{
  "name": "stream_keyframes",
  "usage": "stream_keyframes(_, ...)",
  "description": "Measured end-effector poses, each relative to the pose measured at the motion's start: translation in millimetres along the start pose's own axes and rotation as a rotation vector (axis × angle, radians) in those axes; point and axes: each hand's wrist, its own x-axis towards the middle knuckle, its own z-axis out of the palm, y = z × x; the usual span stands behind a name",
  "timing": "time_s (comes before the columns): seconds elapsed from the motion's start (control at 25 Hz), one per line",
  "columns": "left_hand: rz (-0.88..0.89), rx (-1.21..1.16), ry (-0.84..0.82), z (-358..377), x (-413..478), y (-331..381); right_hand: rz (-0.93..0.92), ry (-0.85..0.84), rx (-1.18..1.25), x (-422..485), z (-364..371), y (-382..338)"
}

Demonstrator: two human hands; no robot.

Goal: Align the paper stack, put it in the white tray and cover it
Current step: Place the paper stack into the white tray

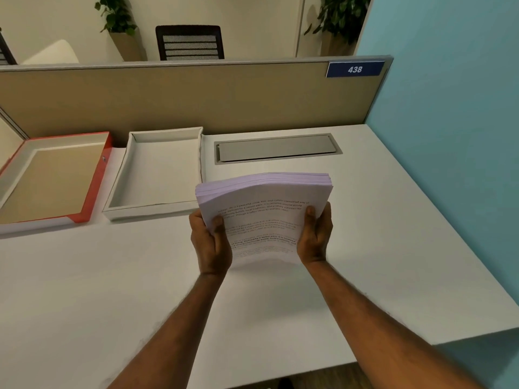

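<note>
Paper stack matt; desk smooth matt; cable cover metal.

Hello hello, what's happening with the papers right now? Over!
Left hand and right hand both gripping paper stack, held upright. White tray empty, open. Red-edged lid lying beside it. Path clear.

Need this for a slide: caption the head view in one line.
Both hands hold a paper stack upright on the desk beside the empty white tray.
</note>
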Motion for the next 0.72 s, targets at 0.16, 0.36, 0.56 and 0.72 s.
stream_keyframes(0.16,-0.034,0.033,-0.066,-4.9,-12.1,-25.6,-0.032,-0.067,-0.064,-1.9,-5.3,13.4)
stream_keyframes(0.36,-0.136,0.122,-0.099,-2.8,-17.7,-51.8,0.067,-0.143,-0.131,-9.3,-9.9,33.5)
stream_keyframes(0.56,-0.19,0.141,-0.086,8.8,12.7,-31.4,0.137,-0.122,-0.206,19.8,5.3,7.0)
stream_keyframes(0.72,-0.312,0.282,-0.132,6.8,53.9,-5.2,0.3,-0.22,-0.334,55.6,18.3,-21.3)
